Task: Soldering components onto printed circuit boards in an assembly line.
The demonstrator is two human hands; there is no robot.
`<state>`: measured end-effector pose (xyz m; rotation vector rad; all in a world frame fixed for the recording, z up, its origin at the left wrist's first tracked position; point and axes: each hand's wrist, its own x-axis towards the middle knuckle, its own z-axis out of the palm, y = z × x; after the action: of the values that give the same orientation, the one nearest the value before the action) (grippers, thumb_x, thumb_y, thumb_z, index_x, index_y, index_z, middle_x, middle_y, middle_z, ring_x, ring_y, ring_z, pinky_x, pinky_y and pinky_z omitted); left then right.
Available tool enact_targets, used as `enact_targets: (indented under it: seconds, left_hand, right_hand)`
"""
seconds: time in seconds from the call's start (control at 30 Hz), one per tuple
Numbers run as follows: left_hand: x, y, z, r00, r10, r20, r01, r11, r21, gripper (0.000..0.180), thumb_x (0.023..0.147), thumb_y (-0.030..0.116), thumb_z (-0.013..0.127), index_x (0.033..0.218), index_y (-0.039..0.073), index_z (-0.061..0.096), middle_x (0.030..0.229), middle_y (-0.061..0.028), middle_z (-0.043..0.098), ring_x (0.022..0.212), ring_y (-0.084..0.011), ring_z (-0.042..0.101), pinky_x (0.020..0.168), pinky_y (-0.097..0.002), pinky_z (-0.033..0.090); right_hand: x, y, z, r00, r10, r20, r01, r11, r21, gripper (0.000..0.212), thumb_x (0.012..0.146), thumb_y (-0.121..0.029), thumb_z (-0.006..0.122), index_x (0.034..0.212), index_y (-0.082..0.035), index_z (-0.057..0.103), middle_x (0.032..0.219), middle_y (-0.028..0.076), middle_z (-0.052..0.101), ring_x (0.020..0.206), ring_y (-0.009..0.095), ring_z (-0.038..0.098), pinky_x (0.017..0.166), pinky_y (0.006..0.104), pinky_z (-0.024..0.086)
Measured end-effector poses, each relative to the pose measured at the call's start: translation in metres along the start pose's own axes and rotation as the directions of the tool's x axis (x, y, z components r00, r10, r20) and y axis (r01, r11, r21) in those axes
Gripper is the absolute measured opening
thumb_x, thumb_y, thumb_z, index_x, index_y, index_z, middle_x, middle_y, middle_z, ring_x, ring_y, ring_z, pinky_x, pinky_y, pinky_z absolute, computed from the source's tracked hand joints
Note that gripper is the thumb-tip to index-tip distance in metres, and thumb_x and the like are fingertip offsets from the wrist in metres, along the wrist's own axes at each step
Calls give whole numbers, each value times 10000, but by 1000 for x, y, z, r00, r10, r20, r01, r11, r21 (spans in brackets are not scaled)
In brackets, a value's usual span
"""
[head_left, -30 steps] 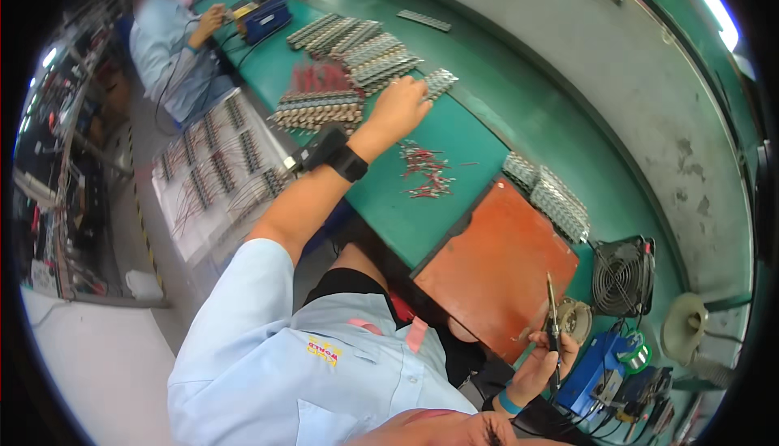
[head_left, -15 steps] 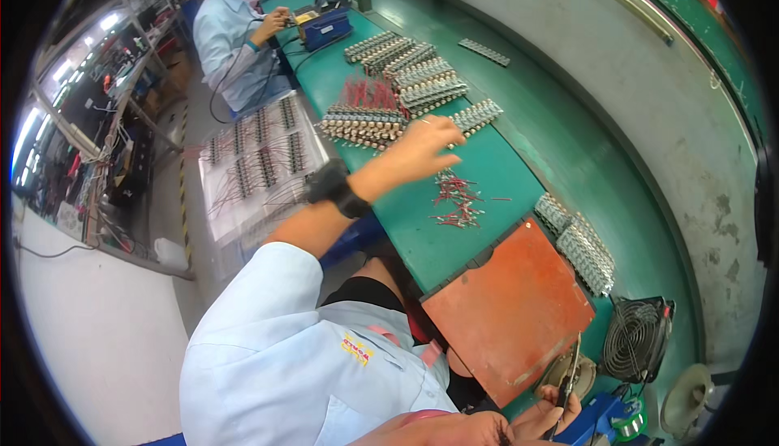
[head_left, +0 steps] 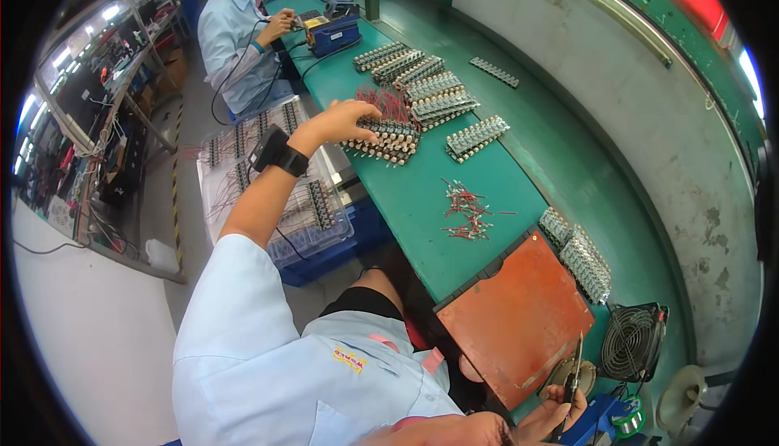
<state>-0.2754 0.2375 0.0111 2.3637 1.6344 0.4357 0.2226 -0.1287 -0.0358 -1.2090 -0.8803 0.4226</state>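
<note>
My left hand (head_left: 345, 121) is at the left end of a stack of component strips (head_left: 389, 144) with red wires standing up behind it. Its fingers are curved and apart over the top strip; whether they touch it is hard to make out. At the lower right, my right hand (head_left: 560, 410) is closed around the dark handle of a soldering iron (head_left: 573, 379), its tip pointing up beside an orange-red board (head_left: 515, 316). A loose pile of short red wires (head_left: 467, 211) lies on the green bench between my hands.
More component strips (head_left: 438, 93) are stacked farther along the green bench (head_left: 406, 219), with others (head_left: 578, 255) by the board. A fan (head_left: 634, 342) and solder spool (head_left: 629, 420) stand at right. Wired strips lie on a plastic-covered tray (head_left: 219, 194). Another person (head_left: 239, 40) works beyond.
My left hand has moved left, from above the strips near the loose wires to the end of the stack with red wires. My right hand still holds the soldering iron.
</note>
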Motion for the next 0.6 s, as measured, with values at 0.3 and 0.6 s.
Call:
enact_targets:
  seconds: [0.3, 0.6]
  left_hand:
    - [-15, 5, -18, 995, 76, -59, -78, 997, -28, 444, 750, 303, 731, 1131, 117, 598, 1096, -28, 616, 1099, -214, 508, 970, -404, 266]
    - [-48, 163, -38, 762, 614, -207, -612, 787, 82, 408, 717, 199, 734, 1087, 104, 590, 1096, -30, 611, 1070, -225, 527, 996, -422, 298]
  right_hand:
    - [6, -11, 13, 999, -36, -6, 36, 999, 1, 377, 919, -294, 537, 1129, 12, 474, 860, 98, 551, 771, 157, 559, 724, 298, 488]
    - [11, -13, 2, 993, -103, -49, 105, 994, 42, 340, 928, -267, 532, 1153, -17, 484, 957, 93, 544, 807, 166, 528, 734, 313, 448]
